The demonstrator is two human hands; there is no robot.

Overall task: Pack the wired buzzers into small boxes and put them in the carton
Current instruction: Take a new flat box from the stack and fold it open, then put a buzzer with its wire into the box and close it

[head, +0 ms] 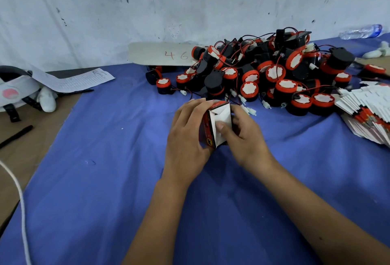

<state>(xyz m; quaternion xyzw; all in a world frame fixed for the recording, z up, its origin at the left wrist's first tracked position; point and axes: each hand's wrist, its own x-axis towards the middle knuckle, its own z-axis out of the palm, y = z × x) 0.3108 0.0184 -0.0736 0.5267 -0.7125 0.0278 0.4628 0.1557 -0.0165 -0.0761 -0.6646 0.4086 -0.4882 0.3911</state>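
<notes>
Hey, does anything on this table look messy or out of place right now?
The buzzers lie in a tangled heap with wires crossing, and the flat boxes at the right edge have slid into a leaning fan. A water bottle lies on its side by the wall.

Illumination is even, diffuse and cool-toned; no single source is identifiable. Shadows are soft: a faint one lies on the blue cloth (109,159) beneath both forearms, and darker patches sit inside the buzzer pile (272,74). The plastic bottle (362,31) shows mild glare. Wide-angle distortion bends the wall (147,7) and stretches the frame corners. The right hand (245,138) shows slight motion blur. Far objects and edges appear soft; fine print on the paper sheet (73,81) is illegible.
</notes>
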